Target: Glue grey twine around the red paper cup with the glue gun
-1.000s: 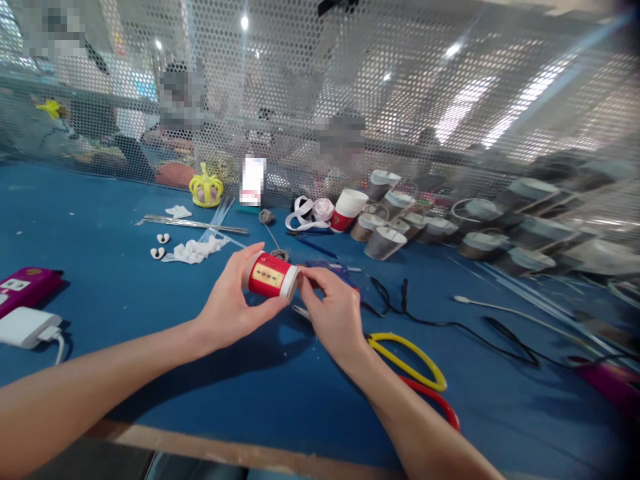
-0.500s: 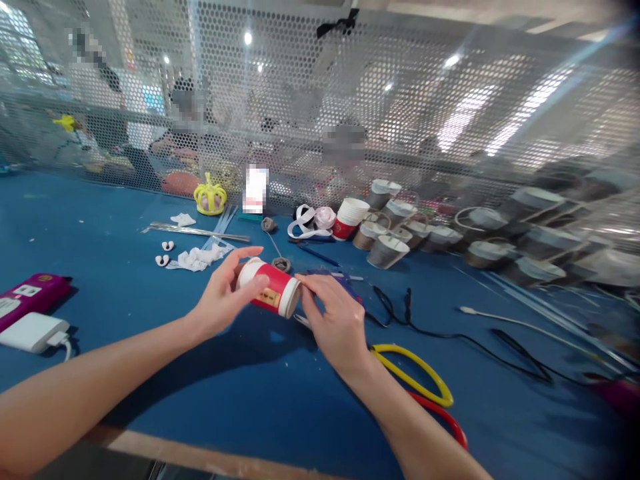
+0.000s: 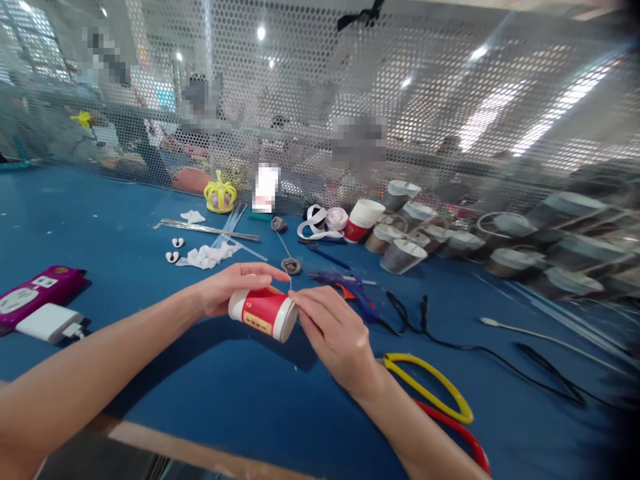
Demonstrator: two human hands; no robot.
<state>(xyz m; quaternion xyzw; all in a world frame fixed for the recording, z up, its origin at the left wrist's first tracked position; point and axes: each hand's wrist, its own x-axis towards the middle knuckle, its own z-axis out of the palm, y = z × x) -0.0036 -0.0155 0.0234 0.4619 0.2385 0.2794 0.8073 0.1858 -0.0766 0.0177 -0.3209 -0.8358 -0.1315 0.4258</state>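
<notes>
Cup (image 3: 263, 309) edge at right hand (image 3: 336, 331)

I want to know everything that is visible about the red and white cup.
The cup looks like paper: white at both ends, a red band around its middle, a pale yellow label with small dark characters. It is held sideways above the blue table, its right end lower in the picture. The left hand holds it from behind and above; the right hand has its fingertips at that end's upper edge.
</notes>
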